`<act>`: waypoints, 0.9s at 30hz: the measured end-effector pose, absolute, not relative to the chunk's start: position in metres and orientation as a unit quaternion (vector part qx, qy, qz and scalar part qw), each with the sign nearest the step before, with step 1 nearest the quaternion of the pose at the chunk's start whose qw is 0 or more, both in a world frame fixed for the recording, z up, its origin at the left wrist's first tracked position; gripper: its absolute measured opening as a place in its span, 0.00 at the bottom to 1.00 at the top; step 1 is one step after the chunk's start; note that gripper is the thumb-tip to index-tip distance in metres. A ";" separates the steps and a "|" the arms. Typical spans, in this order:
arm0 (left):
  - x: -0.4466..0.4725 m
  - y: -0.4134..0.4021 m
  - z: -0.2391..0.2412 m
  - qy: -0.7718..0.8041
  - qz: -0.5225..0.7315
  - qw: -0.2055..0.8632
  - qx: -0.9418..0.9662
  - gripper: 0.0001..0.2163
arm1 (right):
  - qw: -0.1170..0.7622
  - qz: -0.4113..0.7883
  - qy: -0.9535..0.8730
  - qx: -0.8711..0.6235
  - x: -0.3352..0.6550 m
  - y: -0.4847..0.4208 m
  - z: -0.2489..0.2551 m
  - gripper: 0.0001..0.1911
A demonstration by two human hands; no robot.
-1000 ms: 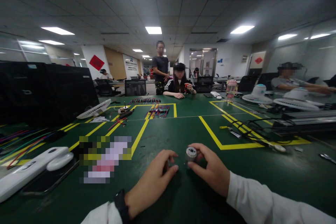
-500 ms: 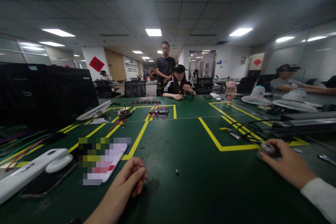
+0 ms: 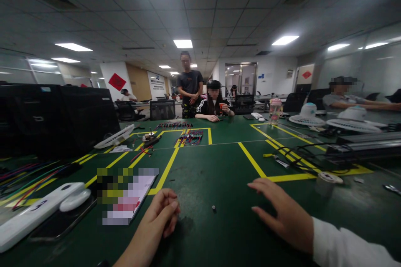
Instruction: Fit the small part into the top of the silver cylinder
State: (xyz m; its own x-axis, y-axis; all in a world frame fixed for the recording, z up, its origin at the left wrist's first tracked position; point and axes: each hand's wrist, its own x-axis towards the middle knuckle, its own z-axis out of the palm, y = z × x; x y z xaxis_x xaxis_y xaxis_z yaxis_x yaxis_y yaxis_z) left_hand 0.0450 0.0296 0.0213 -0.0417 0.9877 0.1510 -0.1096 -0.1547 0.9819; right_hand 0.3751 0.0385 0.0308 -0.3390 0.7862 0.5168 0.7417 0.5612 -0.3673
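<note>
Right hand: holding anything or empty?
Empty. The right hand hovers open, fingers spread, over the green table. The small cylinder stands apart to its right, and the tiny screw lies to its left.

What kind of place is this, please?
Probably an electronics assembly workshop in an office building: a large green table taped into yellow work zones, bundles of coloured wires, and white fan parts.

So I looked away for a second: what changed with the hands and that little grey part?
The right hand carried the small grey cylindrical part out to the right, let it go by the yellow tape line and moved back, open. The left hand drew back, curled. The tiny dark screw stayed put.
</note>
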 end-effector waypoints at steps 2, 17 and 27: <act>0.044 0.030 0.021 0.437 0.579 0.472 0.500 0.10 | 0.307 0.121 -0.842 -0.427 0.337 0.037 0.035 0.29; 0.041 0.030 0.022 0.433 0.592 0.468 0.492 0.18 | 0.248 0.180 -0.885 -0.352 0.302 0.045 0.050 0.07; 0.041 0.029 0.024 0.437 0.596 0.475 0.478 0.19 | 0.409 -0.024 -0.737 -0.537 0.442 0.076 0.079 0.13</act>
State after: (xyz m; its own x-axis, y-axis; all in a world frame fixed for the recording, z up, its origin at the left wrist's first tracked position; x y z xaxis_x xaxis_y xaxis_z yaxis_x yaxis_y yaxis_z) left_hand 0.0407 0.0289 0.0237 -0.0930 0.9837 0.1537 -0.1483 -0.1664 0.9749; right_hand 0.4416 0.0757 0.0788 -0.0885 0.7726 0.6286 0.8124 0.4212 -0.4033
